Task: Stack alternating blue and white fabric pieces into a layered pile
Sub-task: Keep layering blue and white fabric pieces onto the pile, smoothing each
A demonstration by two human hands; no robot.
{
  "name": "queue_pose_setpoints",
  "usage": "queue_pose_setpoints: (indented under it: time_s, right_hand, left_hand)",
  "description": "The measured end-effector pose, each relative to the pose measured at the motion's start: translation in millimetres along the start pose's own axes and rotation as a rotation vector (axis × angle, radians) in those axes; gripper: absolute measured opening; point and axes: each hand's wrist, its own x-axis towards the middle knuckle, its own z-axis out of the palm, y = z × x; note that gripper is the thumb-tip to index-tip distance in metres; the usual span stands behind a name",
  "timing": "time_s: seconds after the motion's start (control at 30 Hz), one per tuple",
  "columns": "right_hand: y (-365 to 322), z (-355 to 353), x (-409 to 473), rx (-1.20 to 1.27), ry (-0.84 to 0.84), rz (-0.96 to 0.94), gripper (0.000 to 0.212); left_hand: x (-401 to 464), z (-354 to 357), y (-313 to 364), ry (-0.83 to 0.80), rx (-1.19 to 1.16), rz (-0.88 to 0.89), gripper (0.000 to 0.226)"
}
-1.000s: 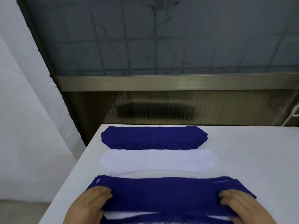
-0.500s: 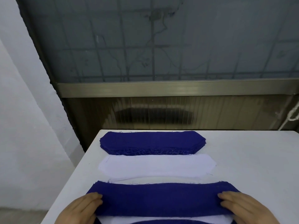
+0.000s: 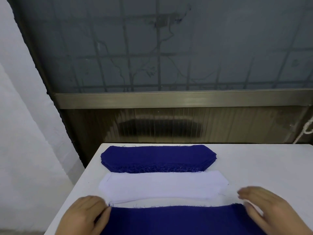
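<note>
On the white table [image 3: 262, 167] lie three lots of fabric. A stack of blue pieces [image 3: 157, 157] sits farthest from me, with a stack of white pieces [image 3: 162, 186] just in front of it. Nearest me is the layered pile, topped by a blue piece [image 3: 177, 221] that runs off the bottom of the frame. My left hand [image 3: 86, 216] lies with loosely bent fingers at the pile's left end, fingertips at the blue edge. My right hand [image 3: 269, 209] is at the right end, fingers extended and blurred, reaching toward the white stack's right tip.
The table's left edge [image 3: 74, 187] drops off beside a white wall. Behind the table's far edge stands a dark ribbed panel [image 3: 169, 126] under a frosted window with a metal sill. A white cord [image 3: 304, 131] hangs at the far right.
Both hands have slid off the top blue piece toward its ends and forward. The right hand has lifted toward the white stack. The view has tilted up, so the pile sits lower.
</note>
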Motion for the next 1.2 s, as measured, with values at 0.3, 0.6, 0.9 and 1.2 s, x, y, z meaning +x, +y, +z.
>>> queue_pose_setpoints:
  time_s: [0.3, 0.6, 0.9, 1.2]
  right_hand:
    - [-13, 91, 124, 0.186, -0.206, 0.281, 0.024]
    - [-4, 124, 145, 0.183, -0.246, 0.423, 0.006]
    - [3, 125, 169, 0.238, -0.343, 0.55, 0.007]
    - [11, 126, 173, 0.31, -0.373, 0.595, 0.022]
  left_hand:
    - [111, 104, 45, -0.213, -0.148, -0.108, 0.036]
    - [158, 163, 49, -0.344, -0.286, -0.285, 0.034]
    - [167, 167, 49, -0.36, -0.281, -0.293, 0.035]
    - [175, 161, 51, -0.363, -0.158, -0.215, 0.03]
